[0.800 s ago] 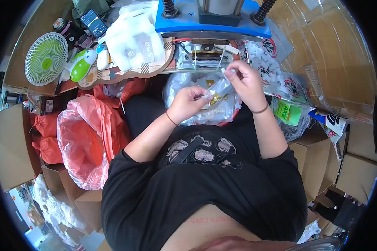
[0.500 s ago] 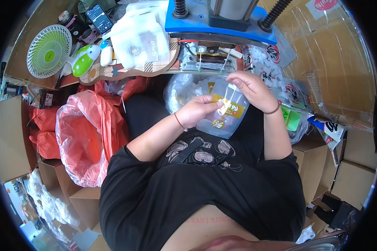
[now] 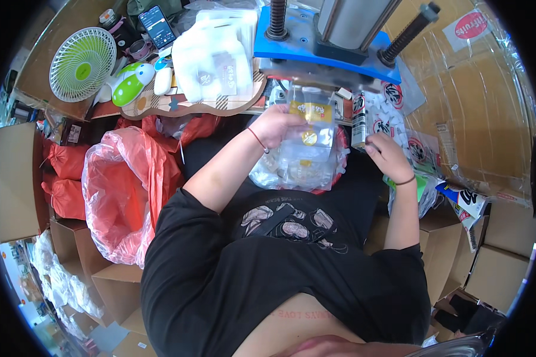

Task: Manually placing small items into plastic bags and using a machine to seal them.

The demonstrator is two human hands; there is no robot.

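Note:
My left hand (image 3: 275,127) is closed on the left edge of a clear plastic bag (image 3: 319,134) with gold panels, raised in front of the press. Beneath it, more clear bags with gold panels (image 3: 301,174) lie heaped in a red-edged clear plastic bag over my lap. My right hand (image 3: 389,156) is away from the held bag, fingers loosely bent and apart. Its fingertips are at the lower end of a white packet with dark print (image 3: 360,128), beside a heap of small white sachets (image 3: 383,110). Whether they touch the packet I cannot tell.
A blue-plated press (image 3: 315,50) with two springs stands ahead. To its left are stacked white bags (image 3: 214,65), a phone (image 3: 156,27) and a green-white fan (image 3: 83,64). A red-lined bin bag (image 3: 122,196) stands left; cardboard (image 3: 470,89) walls the right.
My left hand has carried the clear bag up and forward, toward the press. My right hand has let go of its top and moved right, to the sachets. The view has shifted slightly.

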